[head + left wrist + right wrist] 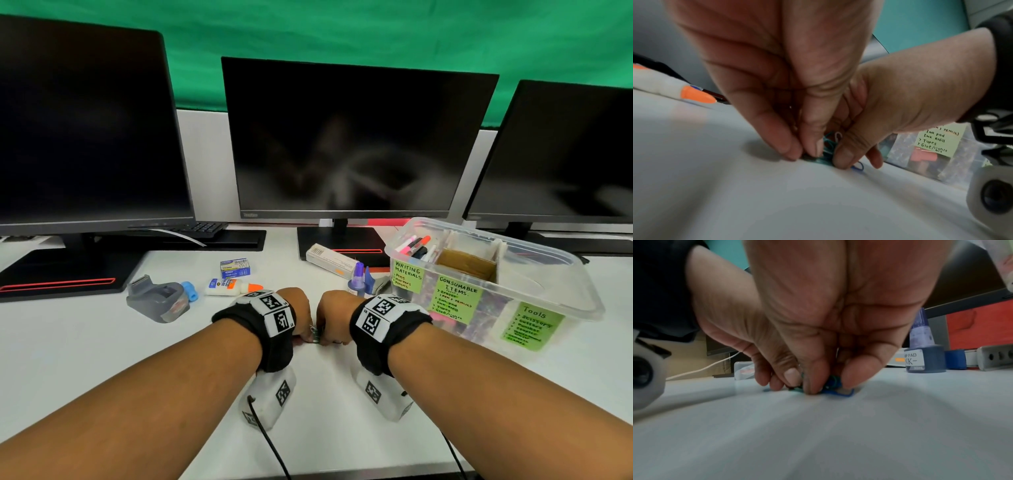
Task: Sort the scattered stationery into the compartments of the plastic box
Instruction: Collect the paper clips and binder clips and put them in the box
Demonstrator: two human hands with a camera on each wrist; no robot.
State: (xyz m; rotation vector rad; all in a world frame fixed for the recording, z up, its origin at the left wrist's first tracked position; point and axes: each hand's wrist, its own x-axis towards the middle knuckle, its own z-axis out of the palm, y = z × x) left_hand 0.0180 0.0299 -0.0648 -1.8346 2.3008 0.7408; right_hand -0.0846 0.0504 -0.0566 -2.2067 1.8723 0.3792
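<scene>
A small heap of coloured paper clips (315,335) lies on the white desk just in front of me. My left hand (300,325) and right hand (329,327) meet over it, knuckles up. In the left wrist view the left hand (807,154) pinches the green clips (828,147) with thumb and fingertips, and a blue clip (858,167) lies flat beside them. Seen from the right wrist, the right hand (824,386) pinches the same paper clips (833,382) against the desk. The clear plastic box (548,262) with green labels stands at the right, with pens (416,246) in its left compartment.
A glue bottle (229,287), a staples box (235,268) and a grey tape dispenser (157,298) lie to the left. An ink bottle (357,279) and a long white carton (330,260) sit by the box. Three monitors (346,137) line the back.
</scene>
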